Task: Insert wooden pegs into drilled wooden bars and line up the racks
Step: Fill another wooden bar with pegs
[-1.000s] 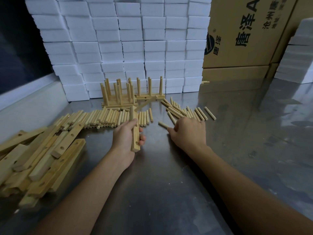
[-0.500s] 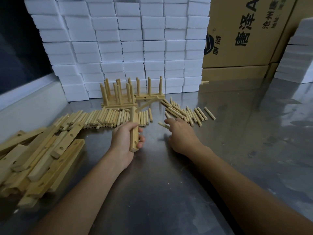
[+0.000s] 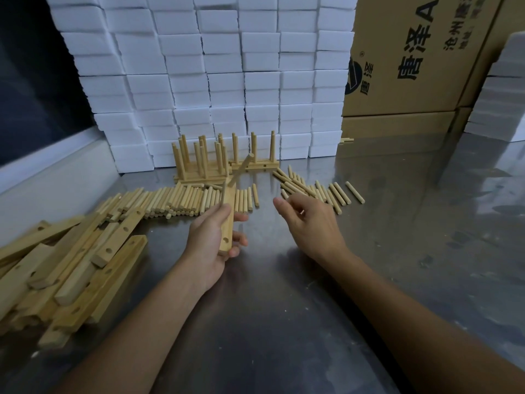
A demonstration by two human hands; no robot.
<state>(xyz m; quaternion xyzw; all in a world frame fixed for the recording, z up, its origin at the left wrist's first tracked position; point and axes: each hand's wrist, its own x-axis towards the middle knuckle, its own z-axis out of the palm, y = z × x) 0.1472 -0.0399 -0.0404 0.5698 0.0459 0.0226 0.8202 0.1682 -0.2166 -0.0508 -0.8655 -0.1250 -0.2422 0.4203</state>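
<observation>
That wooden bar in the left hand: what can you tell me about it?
The wooden bar is a pale, square-edged strip with a round drilled hole near its close end. The left hand grips it around the middle, holding it above the steel table, pointing away. One peg stands slanted from its far end.

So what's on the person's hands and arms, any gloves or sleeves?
Nothing is worn as far as the view shows. The left hand and right hand are bare, without gloves, rings or a watch, and both forearms are uncovered to the frame's bottom edge, with no sleeve in sight.
</observation>
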